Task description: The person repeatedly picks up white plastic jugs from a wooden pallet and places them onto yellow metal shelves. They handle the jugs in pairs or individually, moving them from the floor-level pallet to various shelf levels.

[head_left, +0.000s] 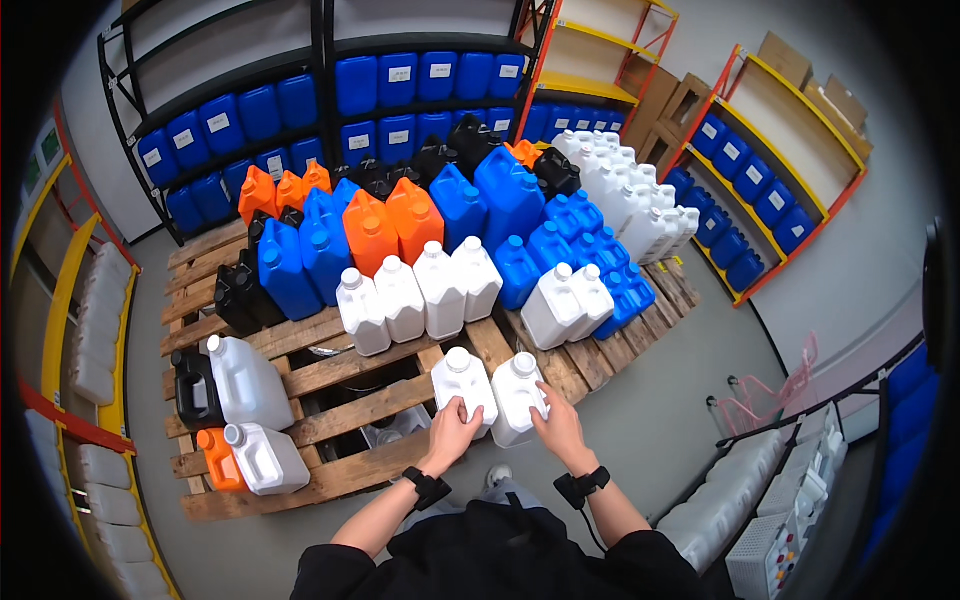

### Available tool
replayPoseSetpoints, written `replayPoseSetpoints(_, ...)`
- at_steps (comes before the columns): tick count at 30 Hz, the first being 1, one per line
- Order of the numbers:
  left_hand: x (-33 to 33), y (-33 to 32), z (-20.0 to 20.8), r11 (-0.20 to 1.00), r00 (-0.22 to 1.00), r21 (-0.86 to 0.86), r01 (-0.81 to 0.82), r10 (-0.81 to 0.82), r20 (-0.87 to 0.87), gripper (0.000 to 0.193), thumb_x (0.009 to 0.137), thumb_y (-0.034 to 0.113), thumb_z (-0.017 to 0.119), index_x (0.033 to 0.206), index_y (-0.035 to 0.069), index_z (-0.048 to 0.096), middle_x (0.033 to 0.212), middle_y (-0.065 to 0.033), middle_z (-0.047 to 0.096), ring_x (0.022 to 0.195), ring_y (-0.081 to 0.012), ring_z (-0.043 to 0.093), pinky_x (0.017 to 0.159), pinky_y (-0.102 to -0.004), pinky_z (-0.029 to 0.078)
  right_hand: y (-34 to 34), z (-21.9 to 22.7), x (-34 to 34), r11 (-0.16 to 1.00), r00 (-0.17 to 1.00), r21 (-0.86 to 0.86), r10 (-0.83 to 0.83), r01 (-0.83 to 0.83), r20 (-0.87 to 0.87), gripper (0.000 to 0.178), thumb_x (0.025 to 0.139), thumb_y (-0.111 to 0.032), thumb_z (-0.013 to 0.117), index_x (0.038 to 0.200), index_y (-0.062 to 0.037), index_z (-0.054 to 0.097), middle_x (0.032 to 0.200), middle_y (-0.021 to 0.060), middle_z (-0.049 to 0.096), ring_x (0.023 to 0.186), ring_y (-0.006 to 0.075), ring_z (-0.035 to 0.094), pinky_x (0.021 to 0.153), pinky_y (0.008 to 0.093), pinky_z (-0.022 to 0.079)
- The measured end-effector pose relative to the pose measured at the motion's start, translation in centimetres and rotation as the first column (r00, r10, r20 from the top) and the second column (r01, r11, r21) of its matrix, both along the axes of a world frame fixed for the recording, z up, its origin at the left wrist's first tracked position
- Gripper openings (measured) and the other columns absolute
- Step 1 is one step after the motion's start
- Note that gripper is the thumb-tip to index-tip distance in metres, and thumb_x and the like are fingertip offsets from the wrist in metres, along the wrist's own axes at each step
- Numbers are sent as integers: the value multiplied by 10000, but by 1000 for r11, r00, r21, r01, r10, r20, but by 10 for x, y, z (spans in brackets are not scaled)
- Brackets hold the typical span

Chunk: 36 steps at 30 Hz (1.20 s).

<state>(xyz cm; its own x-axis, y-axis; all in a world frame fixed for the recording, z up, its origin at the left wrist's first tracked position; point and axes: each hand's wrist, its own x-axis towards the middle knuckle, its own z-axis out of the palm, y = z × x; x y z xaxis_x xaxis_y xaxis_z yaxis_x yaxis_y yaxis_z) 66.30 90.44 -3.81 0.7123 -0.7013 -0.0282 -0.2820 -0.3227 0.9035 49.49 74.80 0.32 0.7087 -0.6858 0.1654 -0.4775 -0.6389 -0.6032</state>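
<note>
Two white plastic jerrycans stand out at the front of the wooden pallet [365,419], side by side with a small gap. My left hand [455,434] is closed round the handle of the left jerrycan [461,383]. My right hand [560,428] grips the right jerrycan [516,405] by its handle at the right side. Both jerrycans have white screw caps and look upright. Whether their bases rest on the pallet cannot be made out. Beyond them, several more white jerrycans [441,292] form a row, with a white pair [556,308] to the right.
Blue [283,263], orange [371,233] and black canisters crowd the pallet's back. At its left front stand a translucent canister [250,385], a black one [196,388], an orange one [220,461] and a white one [267,459]. Racks [790,195] line the walls; a pink trolley [770,405] stands right.
</note>
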Motion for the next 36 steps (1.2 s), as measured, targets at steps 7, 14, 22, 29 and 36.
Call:
replayPoseSetpoints(7,22,-94,-14,996,996,39,-84,83,28,379,889,331,721,858,-15,571,630,-130,565,568,-313,570,564,-430,446,-102,-25,40,995,992,-43,93,-90,83,471,912,-137,668,1366,-80,557,1101,237,673,1017,419,651,857,478,525)
replayPoseSetpoints(14,41,-175,-31,970,958,-3,-244,241,157,375,881,291,734,791,-22,548,583,-100,508,525,-221,489,530,-385,405,-188,-39,88,980,969,1,199,-201,147,487,924,-142,668,1388,-89,530,1060,221,637,1001,425,623,851,496,510)
replayPoseSetpoints(22,34,-206,-24,965,970,130,-229,215,112,424,896,367,751,948,-36,626,661,-130,582,596,-282,566,584,-408,452,-233,-73,83,952,965,165,243,-257,104,571,909,-136,716,1434,-76,503,1071,179,599,848,320,622,795,408,533)
replayPoseSetpoints(29,26,-184,-39,913,920,141,-382,361,155,344,880,268,719,1039,-22,621,696,-132,616,647,-303,626,619,-426,488,-223,-81,61,933,951,218,251,-288,183,558,907,-98,700,1417,-28,483,1226,175,529,849,265,650,776,381,541)
replayPoseSetpoints(36,34,-173,-30,911,913,155,-382,346,216,358,884,263,710,1088,-19,630,691,-116,613,627,-285,620,608,-417,488,-228,-84,84,952,969,194,213,-235,126,430,889,-242,752,1218,8,632,1124,158,580,807,288,666,754,405,538)
